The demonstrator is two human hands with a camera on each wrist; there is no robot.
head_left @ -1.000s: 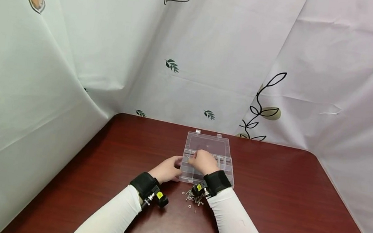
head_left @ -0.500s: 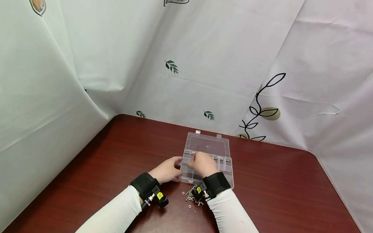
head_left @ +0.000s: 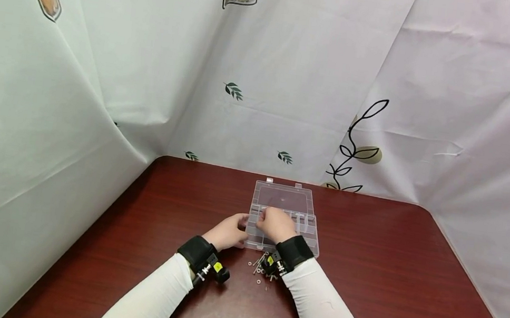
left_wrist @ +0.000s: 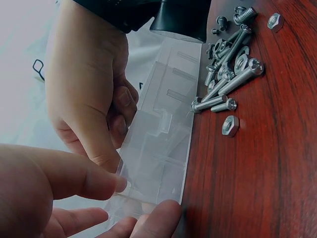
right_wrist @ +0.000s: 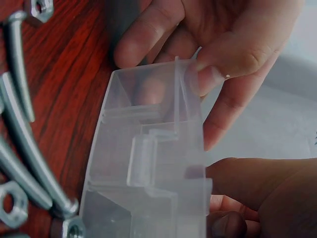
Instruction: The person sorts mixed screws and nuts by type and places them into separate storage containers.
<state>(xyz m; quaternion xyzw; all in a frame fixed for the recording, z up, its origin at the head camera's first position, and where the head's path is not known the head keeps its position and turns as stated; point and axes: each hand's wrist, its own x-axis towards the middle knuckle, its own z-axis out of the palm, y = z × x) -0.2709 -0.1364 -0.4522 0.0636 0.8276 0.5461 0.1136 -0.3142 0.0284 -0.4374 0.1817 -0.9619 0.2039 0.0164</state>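
Note:
A clear plastic compartment box (head_left: 268, 243) stands on the table with its lid (head_left: 284, 197) folded back. My left hand (head_left: 228, 232) grips the box's left end, thumb at the top edge and fingers round the outer wall, as the left wrist view also shows. My right hand (head_left: 277, 224) is over the left compartments, its fingers curled and thumb pointing down at the rim; whether it pinches something I cannot tell. In the right wrist view, several clear partitions (right_wrist: 143, 158) show through the box's front wall, with the right hand's curled fingers behind it.
Loose bolts (left_wrist: 242, 79) and nuts (left_wrist: 230, 126) lie in a pile on the dark red table (head_left: 364, 278), right before the box's front. A white printed cloth (head_left: 265, 75) hangs behind the table and along its sides.
My right hand has dipped slightly lower toward the near side of the box. A thin pale edge beside its fingertips a second ago is out of sight. The left hand keeps its grip.

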